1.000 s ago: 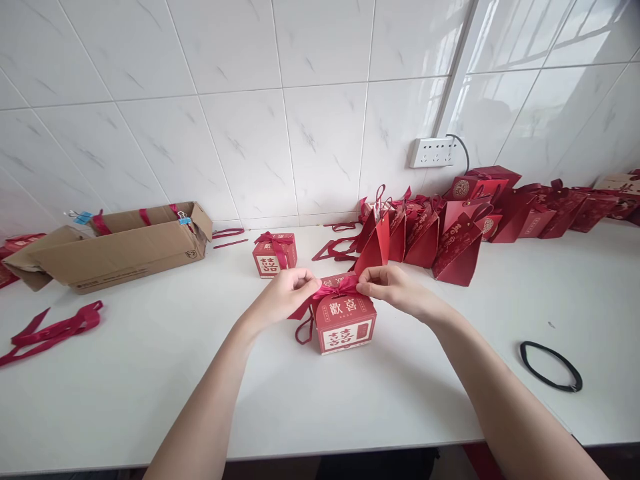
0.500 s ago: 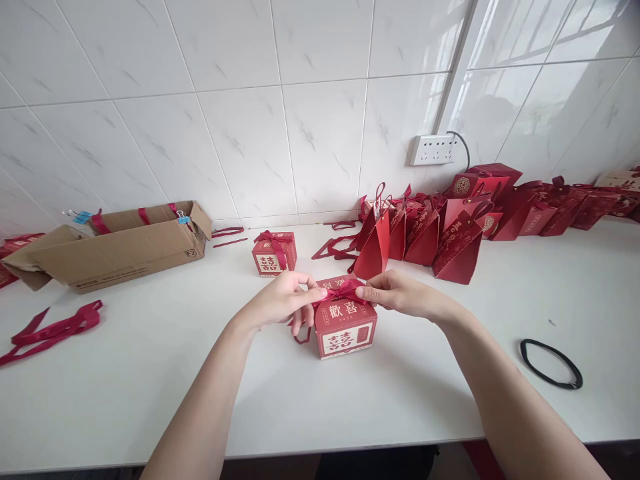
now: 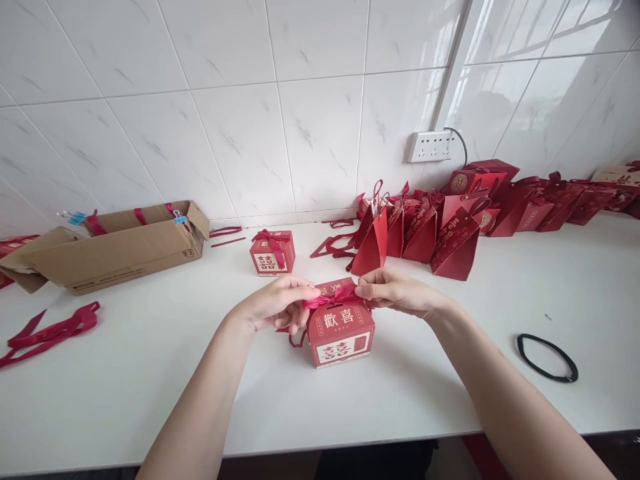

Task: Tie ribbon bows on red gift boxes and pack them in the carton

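A red gift box (image 3: 342,333) with white Chinese lettering stands upright on the white table in front of me. Across its top a crimson ribbon (image 3: 336,298) is tied in a bow. My left hand (image 3: 280,303) pinches the bow's left side between thumb and fingers. On the other side, my right hand (image 3: 395,292) grips the bow's right loop between thumb and index finger. A ribbon tail hangs at the box's left, partly hidden behind my left fingers. Farther back sits a similar gift box (image 3: 273,253) with a bow on it.
An open cardboard box (image 3: 135,260) with clips and ribbons stands at the left. Loose ribbon (image 3: 55,333) lies before it. Several red gift bags (image 3: 417,230) line the wall at the right, below a socket strip (image 3: 431,147). A black band (image 3: 547,358) rests at the right.
My left hand has drawn the bow's left side slightly outward, and the bow looks wider. The gift box has tilted or turned a little and sits slightly nearer. The view has shifted slightly.
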Demonstrator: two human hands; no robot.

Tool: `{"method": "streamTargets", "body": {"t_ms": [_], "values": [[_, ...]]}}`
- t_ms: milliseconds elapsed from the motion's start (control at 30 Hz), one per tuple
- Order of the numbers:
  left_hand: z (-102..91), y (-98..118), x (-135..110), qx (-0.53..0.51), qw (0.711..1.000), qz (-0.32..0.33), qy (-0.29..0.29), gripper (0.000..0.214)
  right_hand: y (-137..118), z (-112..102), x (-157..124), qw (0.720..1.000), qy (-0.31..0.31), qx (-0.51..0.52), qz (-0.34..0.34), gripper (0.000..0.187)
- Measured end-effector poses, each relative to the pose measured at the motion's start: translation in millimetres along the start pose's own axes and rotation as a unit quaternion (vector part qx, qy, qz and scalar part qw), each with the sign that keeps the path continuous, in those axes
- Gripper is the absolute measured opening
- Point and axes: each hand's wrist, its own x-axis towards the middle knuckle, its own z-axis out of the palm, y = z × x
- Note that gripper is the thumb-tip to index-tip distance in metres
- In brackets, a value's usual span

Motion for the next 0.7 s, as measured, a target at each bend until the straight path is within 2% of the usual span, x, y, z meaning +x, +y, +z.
{"method": "streamTargets", "body": {"t_ms": [133,267,333,467,567,700], "values": [[-10.3,-2.3,-4.0,0.015,0.998,0.002,-0.063,0.034,4.4,-7.3,-0.3,0.999,-0.035,0.032,-0.010,0.044],[-15.5,-2.6,-6.2,0.019,0.998,0.017,-0.064,0.036,7.3,-20.7,-7.7,0.996,0.007,0.080,-0.042,0.049],[-13.4,-1.9,-5.5,0.024,0.997,0.026,-0.071,0.035,4.6,-22.7,-12.2,0.998,0.016,0.043,-0.032,0.045],[-6.6,-0.2,-4.0,0.034,0.995,0.038,-0.086,0.033,-5.7,-11.7,-15.5,0.997,-0.022,-0.078,0.019,0.047],[-4.5,0.4,-4.0,0.031,0.996,0.047,-0.064,0.031,-9.2,-1.1,-12.0,0.993,-0.027,-0.112,0.028,0.049],[-2.8,0.7,-2.2,0.022,0.998,0.062,0.002,0.028,-6.8,2.0,-6.4,0.993,0.023,-0.110,0.021,0.047]]}}
